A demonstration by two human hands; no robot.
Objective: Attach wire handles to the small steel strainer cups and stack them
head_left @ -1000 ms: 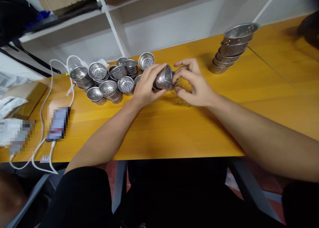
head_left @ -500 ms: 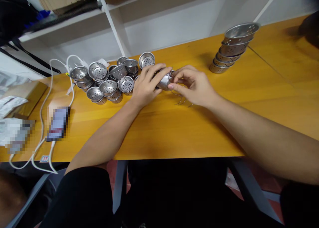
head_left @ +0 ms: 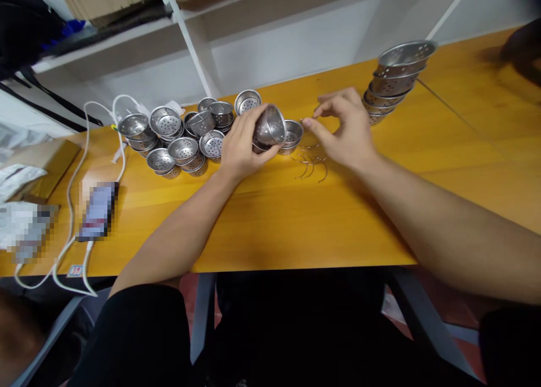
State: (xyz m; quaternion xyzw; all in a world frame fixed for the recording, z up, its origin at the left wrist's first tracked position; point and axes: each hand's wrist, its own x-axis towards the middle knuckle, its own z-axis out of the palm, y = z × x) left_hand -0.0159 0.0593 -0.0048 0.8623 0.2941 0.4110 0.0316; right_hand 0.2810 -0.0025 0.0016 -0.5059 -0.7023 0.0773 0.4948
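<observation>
My left hand (head_left: 240, 147) is wrapped round a small perforated metal cup (head_left: 269, 125), tilted with its mouth toward the right. My right hand (head_left: 347, 130) hovers just right of it, thumb and forefinger pinched on a thin wire handle (head_left: 307, 118) that I can barely make out. Another perforated cup (head_left: 291, 134) sits on the yellow table (head_left: 296, 218) between the hands. Several loose wire handles (head_left: 310, 164) lie on the table below my right hand.
A cluster of several perforated metal cups (head_left: 186, 133) stands left of my left hand. A leaning stack of wider perforated bowls (head_left: 395, 74) rises at the back right. A phone (head_left: 98, 209) and white cables (head_left: 76, 207) lie at the left. White shelving (head_left: 190, 43) stands behind.
My right hand has pulled away from the cup to the right and lifted. My left hand has raised and turned the cup, uncovering the second cup on the table.
</observation>
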